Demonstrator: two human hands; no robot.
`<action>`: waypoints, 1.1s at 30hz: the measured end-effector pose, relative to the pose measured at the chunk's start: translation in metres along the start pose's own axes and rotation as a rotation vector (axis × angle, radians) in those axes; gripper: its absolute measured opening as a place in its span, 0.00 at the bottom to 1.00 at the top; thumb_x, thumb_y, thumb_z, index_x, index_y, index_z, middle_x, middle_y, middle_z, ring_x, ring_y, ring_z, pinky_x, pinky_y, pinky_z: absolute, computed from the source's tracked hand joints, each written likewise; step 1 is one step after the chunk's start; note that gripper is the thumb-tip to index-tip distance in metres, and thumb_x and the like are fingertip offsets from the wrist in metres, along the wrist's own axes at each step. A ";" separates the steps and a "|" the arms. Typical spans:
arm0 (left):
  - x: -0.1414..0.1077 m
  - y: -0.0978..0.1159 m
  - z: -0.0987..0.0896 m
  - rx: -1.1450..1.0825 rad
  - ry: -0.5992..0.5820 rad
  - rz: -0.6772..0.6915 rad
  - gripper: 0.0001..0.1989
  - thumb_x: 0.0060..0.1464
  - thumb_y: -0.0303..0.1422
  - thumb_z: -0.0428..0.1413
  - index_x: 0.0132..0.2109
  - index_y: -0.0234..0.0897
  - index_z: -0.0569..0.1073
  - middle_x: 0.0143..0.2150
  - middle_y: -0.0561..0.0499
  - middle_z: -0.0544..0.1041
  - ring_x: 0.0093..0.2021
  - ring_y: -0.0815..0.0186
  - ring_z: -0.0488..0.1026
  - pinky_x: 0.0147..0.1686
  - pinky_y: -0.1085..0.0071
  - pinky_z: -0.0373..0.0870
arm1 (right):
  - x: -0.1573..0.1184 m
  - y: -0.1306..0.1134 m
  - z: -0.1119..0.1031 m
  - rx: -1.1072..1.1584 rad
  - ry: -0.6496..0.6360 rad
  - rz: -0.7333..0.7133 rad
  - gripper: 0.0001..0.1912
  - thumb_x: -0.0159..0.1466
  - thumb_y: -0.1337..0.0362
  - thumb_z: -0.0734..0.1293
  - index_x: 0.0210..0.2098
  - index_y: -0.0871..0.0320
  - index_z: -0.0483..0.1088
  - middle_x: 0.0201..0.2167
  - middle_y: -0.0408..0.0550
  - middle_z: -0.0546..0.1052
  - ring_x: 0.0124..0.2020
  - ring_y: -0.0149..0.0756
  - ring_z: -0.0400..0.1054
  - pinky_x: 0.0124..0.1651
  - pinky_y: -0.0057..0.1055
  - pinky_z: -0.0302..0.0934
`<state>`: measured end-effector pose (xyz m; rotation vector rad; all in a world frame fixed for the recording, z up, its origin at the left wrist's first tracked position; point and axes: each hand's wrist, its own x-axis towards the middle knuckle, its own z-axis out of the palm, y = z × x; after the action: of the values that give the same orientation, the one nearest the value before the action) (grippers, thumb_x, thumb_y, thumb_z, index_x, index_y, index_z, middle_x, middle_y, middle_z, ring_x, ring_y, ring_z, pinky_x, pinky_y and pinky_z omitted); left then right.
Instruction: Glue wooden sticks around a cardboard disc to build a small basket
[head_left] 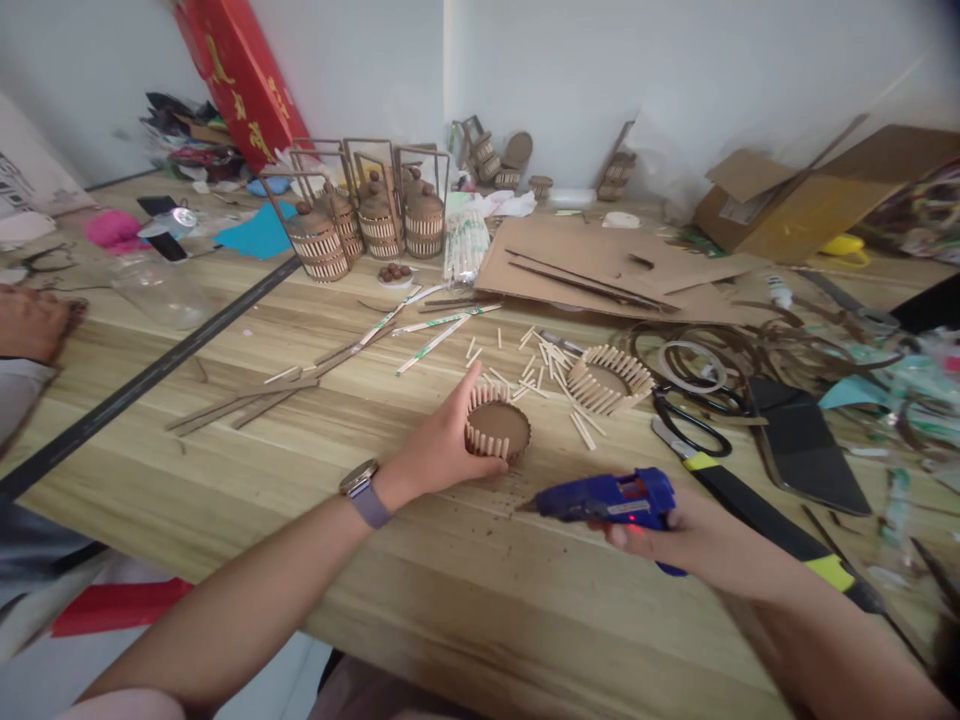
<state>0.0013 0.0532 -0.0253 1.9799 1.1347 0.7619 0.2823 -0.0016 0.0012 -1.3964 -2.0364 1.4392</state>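
Note:
My left hand (450, 440), with a watch on the wrist, grips a round cardboard base (499, 428) edged with short upright wooden sticks. Part of its right rim has no sticks. In my right hand (660, 530) is a blue glue gun (600, 498) with a small red light, its nozzle pointing left, just below and right of the base and apart from it. Behind them lie loose short sticks (551, 360) and a second round base ringed with sticks (609, 380).
Scissors (694, 425), a black-and-yellow tool (757, 510) and a phone (806, 445) lie at the right. Small lidded baskets (379, 220) and a cardboard sheet (585, 265) are farther back. Another person's hand (30, 322) rests at the far left.

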 end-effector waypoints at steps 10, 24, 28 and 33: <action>-0.001 -0.002 0.001 -0.006 0.001 0.031 0.61 0.44 0.32 0.68 0.71 0.44 0.34 0.73 0.36 0.47 0.70 0.46 0.52 0.65 0.47 0.55 | 0.001 -0.008 0.008 -0.128 -0.081 0.006 0.21 0.64 0.43 0.62 0.33 0.56 0.69 0.29 0.45 0.75 0.30 0.34 0.68 0.31 0.28 0.62; 0.000 -0.004 0.003 0.053 -0.010 0.068 0.60 0.43 0.31 0.69 0.71 0.43 0.36 0.73 0.37 0.46 0.71 0.47 0.48 0.67 0.48 0.51 | 0.039 -0.008 -0.011 -0.697 0.422 0.100 0.07 0.62 0.61 0.62 0.30 0.54 0.69 0.27 0.46 0.78 0.27 0.37 0.70 0.29 0.30 0.59; 0.000 -0.004 0.004 0.056 -0.013 0.069 0.61 0.43 0.31 0.69 0.71 0.43 0.35 0.73 0.37 0.46 0.71 0.47 0.48 0.67 0.48 0.52 | 0.059 -0.009 -0.010 -0.860 0.430 0.167 0.05 0.62 0.66 0.61 0.35 0.57 0.69 0.33 0.51 0.79 0.32 0.40 0.73 0.32 0.30 0.59; 0.000 -0.004 0.004 0.076 -0.018 0.063 0.61 0.43 0.31 0.69 0.71 0.42 0.36 0.72 0.36 0.48 0.71 0.48 0.50 0.67 0.48 0.54 | 0.072 -0.012 -0.006 -0.876 0.416 0.199 0.09 0.61 0.71 0.61 0.38 0.60 0.71 0.32 0.53 0.80 0.32 0.41 0.73 0.31 0.30 0.58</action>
<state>0.0025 0.0533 -0.0307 2.0900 1.1097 0.7426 0.2443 0.0604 -0.0060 -2.0291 -2.3535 0.1837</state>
